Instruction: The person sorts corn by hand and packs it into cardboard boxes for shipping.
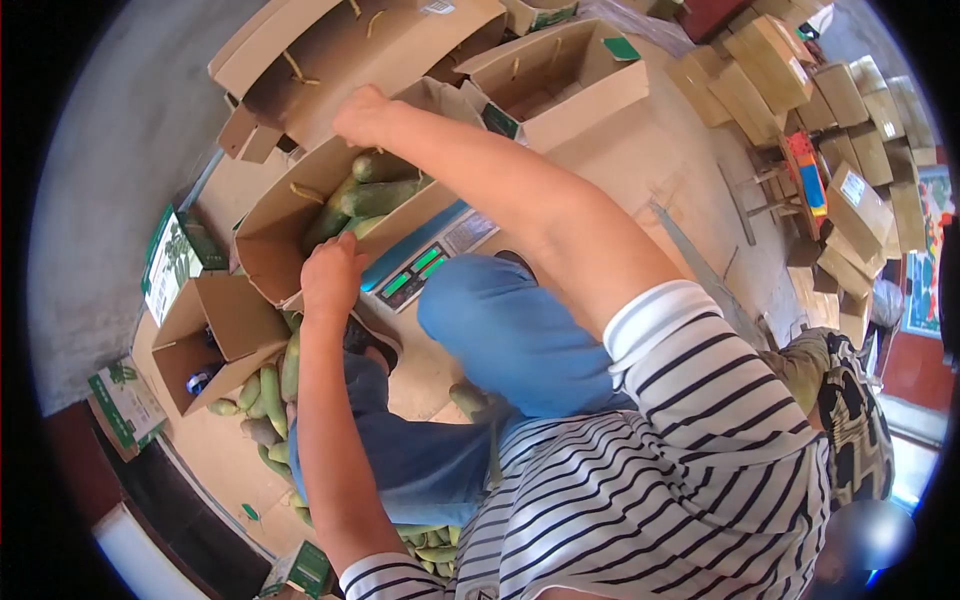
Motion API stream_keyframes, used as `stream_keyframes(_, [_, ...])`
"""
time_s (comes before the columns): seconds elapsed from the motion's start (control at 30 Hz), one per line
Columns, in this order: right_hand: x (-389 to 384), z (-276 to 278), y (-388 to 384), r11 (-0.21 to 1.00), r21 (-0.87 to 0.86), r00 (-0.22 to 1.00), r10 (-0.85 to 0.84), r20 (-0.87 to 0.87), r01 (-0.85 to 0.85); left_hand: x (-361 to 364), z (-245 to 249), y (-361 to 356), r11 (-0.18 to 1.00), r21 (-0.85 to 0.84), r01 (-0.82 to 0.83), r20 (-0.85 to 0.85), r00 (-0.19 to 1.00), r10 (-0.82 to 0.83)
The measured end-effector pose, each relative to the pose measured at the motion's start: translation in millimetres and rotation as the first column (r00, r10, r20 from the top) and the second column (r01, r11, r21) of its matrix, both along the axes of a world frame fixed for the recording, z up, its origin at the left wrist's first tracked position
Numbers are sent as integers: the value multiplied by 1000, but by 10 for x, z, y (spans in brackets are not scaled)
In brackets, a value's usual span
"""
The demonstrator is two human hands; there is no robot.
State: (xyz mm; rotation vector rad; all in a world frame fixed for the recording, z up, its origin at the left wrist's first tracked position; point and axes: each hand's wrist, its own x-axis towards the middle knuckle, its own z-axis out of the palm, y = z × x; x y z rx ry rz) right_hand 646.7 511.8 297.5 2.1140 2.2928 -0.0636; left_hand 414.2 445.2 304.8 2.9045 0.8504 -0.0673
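A long open cardboard box (262, 240) holds several thick green cucumbers (385, 197) and stands at or over a digital scale (415, 272) with lit green displays. My left hand (333, 275) is closed at the box's near wall, close to its left corner, with the fingertips at the rim. Across the box, my right hand (362, 115) is closed with curled fingers near the far rim; what lies in its fingers is hidden. A yellow cord loop (307, 190) hangs on the box's inner left wall.
Other open boxes stand beyond, including one at the back (570, 85) and a smaller one (215, 340) at left. Loose cucumbers (272, 395) lie on the floor by my legs. Stacked cartons (765, 70) fill the right side, with another person's patterned clothing (855, 420) below.
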Motion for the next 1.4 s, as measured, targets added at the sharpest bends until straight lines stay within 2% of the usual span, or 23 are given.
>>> stream_keyframes(0.1, [70,27,-85,996,-9,996,90,-14,-90,7,-5,-12,999,-44,13,3,1000,-13])
stream_keyframes(0.23, [84,185,-410,974,15,975,224,3,-224,69,112,-136,993,-69,96,-151,983,-105])
stream_keyframes(0.33, [298,313,-921,985,33,984,171,-45,-169,147,238,-298,960,-36,276,-106,955,-279])
stream_keyframes(0.37, [422,279,-1106,986,49,987,158,-15,-157,191,324,-387,941,-13,339,-81,937,-339])
stream_keyframes(0.47, [735,347,-1928,996,88,996,36,-77,-29,396,566,-696,869,52,492,3,870,-493])
stream_keyframes(0.53, [892,435,-2525,994,11,988,-106,-113,108,622,624,-964,828,-7,560,-9,828,-560])
stream_keyframes(0.57, [1015,367,-2826,986,40,980,-154,-126,161,740,638,-1116,806,-40,590,-13,806,-591])
stream_keyframes(0.67, [1298,208,-3715,935,122,937,-313,-153,332,1185,473,-1575,684,-102,722,120,691,-712])
stream_keyframes(0.73, [1446,212,-4356,911,107,914,-382,-141,397,1506,261,-1909,615,-82,784,169,619,-767])
stream_keyframes(0.8, [1620,276,-5007,867,1,864,-497,-85,498,1850,117,-2215,564,-31,825,205,558,-804])
stream_keyframes(0.87, [1682,294,-5688,749,11,748,-660,-67,662,2174,56,-2492,536,31,844,223,517,-826])
stream_keyframes(0.9, [1677,277,-6004,654,-4,647,-750,-137,757,2297,19,-2619,530,78,844,225,503,-834])
stream_keyframes(0.93, [1646,216,-6323,545,-27,529,-824,-204,838,2377,-45,-2726,547,158,822,310,485,-818])
stream_keyframes(1.0, [1576,-282,-7008,349,-92,330,-927,-178,932,2436,190,-2742,609,165,775,461,485,-743])
stream_keyframes(1.03, [1475,-628,-7238,238,-96,232,-970,-72,967,2450,366,-2712,640,164,751,530,481,-699])
stream_keyframes(1.07, [1345,-877,-7440,122,-91,125,-992,35,988,2381,531,-2591,653,118,748,515,516,-684])
stream_keyframes(1.1, [1233,-934,-7619,-24,-55,-25,-1000,-10,998,2265,676,-2393,666,74,742,497,552,-670])
stream_keyframes(1.17, [1029,-1074,-7858,-315,-12,-315,-942,-116,949,1979,864,-1991,712,-11,702,316,678,-664])
stream_keyframes(1.2, [974,-1151,-7935,-361,0,-359,-928,-102,932,1787,819,-1832,754,-89,650,433,708,-559])
stream_keyframes(1.27, [942,-1223,-8089,-445,43,-442,-894,-76,894,1531,1026,-1596,800,-179,572,283,809,-515])
stream_keyframes(1.4, [892,-1308,-8009,-539,52,-525,-835,-164,841,1067,1143,-1428,868,-201,455,254,879,-402])
